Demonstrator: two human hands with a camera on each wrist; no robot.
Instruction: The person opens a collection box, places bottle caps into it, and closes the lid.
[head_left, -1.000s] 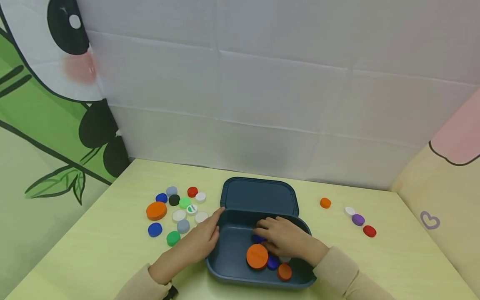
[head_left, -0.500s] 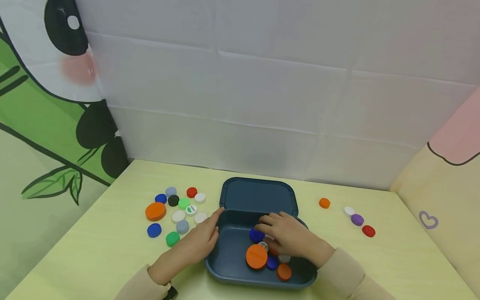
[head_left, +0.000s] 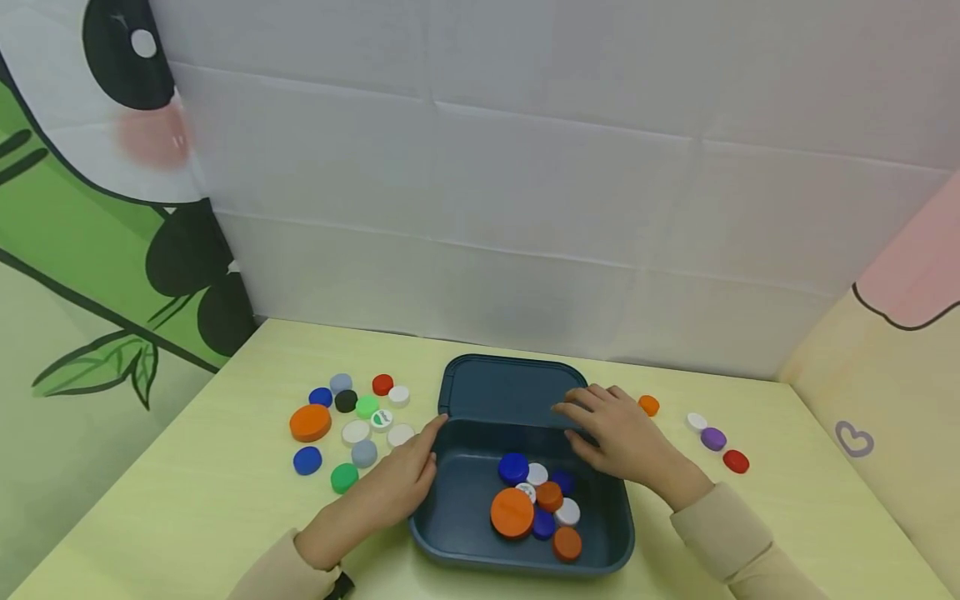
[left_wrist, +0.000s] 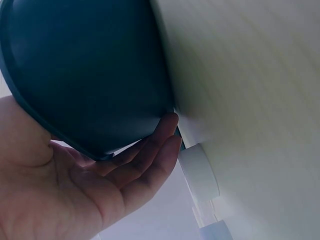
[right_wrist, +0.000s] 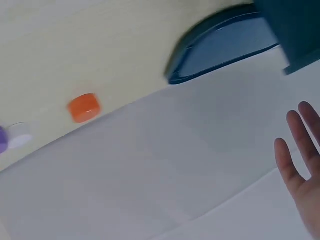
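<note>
A dark blue plastic box (head_left: 465,533) holds several bottle caps, among them a large orange cap (head_left: 513,512), a blue cap (head_left: 513,468) and a white cap (head_left: 567,512). My left hand (head_left: 393,479) grips the box's left side; in the left wrist view the fingers (left_wrist: 145,170) lie bent against its outer wall, near a white cap (left_wrist: 199,171). Above the box's back right corner hovers my right hand (head_left: 618,433), fingers spread and holding nothing. The dark blue lid (head_left: 510,387) lies behind the box, partly covered by the right fingertips.
Several loose caps lie left of the box, including a large orange one, a black cap (head_left: 346,402) and a green cap (head_left: 345,477). To the right are an orange cap (head_left: 648,406), a white one, a purple cap (head_left: 713,439) and a red cap (head_left: 736,461). A wall backs the table.
My right hand has lifted out of the box and moved up and right, leaving the caps beneath it uncovered. The left hand stays at the box's left side.
</note>
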